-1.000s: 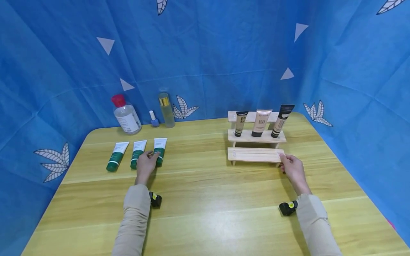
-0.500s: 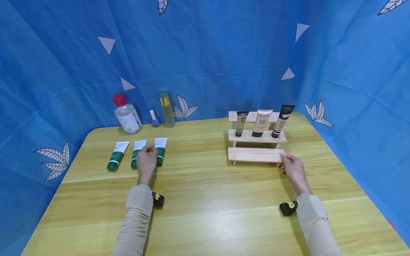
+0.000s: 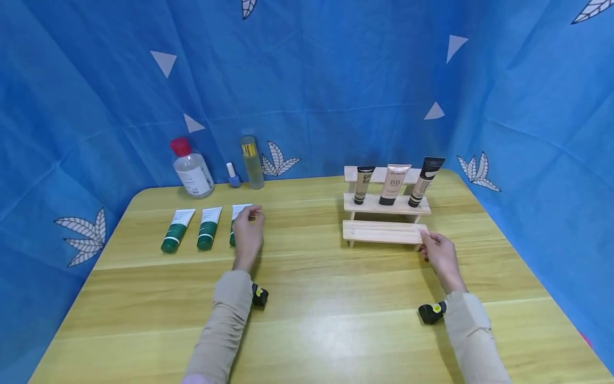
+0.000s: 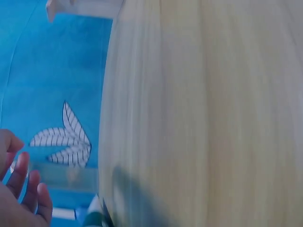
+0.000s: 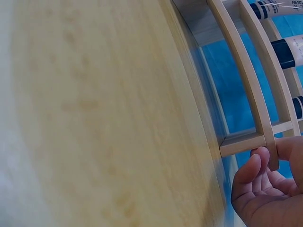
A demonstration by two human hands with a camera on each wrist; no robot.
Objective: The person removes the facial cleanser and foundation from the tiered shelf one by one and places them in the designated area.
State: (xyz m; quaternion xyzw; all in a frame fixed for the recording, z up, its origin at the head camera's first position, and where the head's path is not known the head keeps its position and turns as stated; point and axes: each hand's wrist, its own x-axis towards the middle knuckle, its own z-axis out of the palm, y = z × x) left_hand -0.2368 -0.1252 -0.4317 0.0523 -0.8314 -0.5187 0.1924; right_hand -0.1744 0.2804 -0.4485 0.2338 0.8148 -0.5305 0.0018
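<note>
My left hand (image 3: 248,237) hovers in front of the rightmost green-and-white tube (image 3: 236,216) and partly hides it. Its fingers are loosely bent, and the left wrist view shows nothing held in them. Two more green-and-white tubes, the middle one (image 3: 209,228) and the left one (image 3: 178,230), lie on the table to its left. My right hand (image 3: 440,257) pinches the right end of the lowest step of a wooden tiered rack (image 3: 379,231). On the rack's middle step stand a small beige tube (image 3: 362,185), a pink BB cream tube (image 3: 395,184) and a black-and-beige tube (image 3: 424,181).
Along the back left of the table stand a clear bottle with a red cap (image 3: 194,173), a small blue nail polish bottle (image 3: 234,178) and a tall bottle with a gold band (image 3: 254,169). A blue curtain (image 3: 307,80) hangs behind.
My left hand has moved right, from between the middle and right green-and-white tubes to over the rightmost one. My right hand stays on the rack.
</note>
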